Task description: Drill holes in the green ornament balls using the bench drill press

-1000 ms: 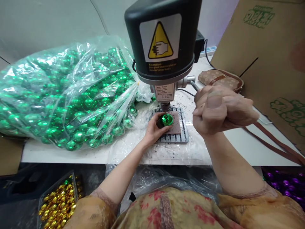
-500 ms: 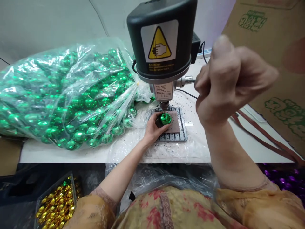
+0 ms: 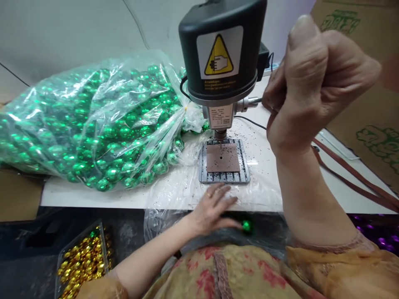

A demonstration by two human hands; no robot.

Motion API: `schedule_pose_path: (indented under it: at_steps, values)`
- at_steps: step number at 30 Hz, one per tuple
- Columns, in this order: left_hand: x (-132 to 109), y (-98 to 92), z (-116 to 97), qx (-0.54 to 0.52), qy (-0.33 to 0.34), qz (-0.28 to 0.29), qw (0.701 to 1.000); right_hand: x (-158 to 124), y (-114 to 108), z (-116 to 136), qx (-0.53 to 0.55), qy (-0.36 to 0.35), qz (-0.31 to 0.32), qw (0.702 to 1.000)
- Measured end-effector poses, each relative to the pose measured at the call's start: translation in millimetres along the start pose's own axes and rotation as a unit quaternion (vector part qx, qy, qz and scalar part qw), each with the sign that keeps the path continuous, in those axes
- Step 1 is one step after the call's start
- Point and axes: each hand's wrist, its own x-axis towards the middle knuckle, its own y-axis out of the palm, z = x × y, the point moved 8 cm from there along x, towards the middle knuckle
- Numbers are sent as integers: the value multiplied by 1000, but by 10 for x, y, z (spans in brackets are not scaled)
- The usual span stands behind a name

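Observation:
My right hand (image 3: 314, 79) is raised in a fist around the feed lever (image 3: 254, 100) of a small black drill press (image 3: 222, 50). The bit hangs above a brown pad with a hole (image 3: 222, 158) on the slotted metal base (image 3: 202, 164), and nothing lies on the pad. My left hand (image 3: 215, 207) is below the table's front edge with its fingers spread over a clear plastic sheet (image 3: 174, 220). A green faceted bead (image 3: 247, 226) lies just beyond its fingertips, apart from them.
A large clear bag of green beads (image 3: 93, 128) fills the table's left side. A tray of gold beads (image 3: 81, 261) sits low left, purple beads (image 3: 377, 236) low right. A cardboard box (image 3: 368, 116) and brown straps (image 3: 349, 178) stand at the right. Black chips dot the white table (image 3: 311, 199).
My left hand left the pad with the green bead, came down toward me past the table edge and opened; the bead now lies off its fingertips. My right hand rose with the lever.

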Motion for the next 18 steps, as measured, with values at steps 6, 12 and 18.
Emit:
schedule_pose_path:
  at_steps: [6, 12, 18]
  values:
    - [374, -715, 1498, 106, -220, -80, 966, 15, -5, -43, 2, -21, -7, 1000]
    - [569, -550, 2305, 224, -301, 124, 919, 14, -5, -23, 25, -38, -2, 999]
    - [689, -599, 2259, 247, -285, 100, 921, 5, -18, -35, 6, -24, -2, 1000]
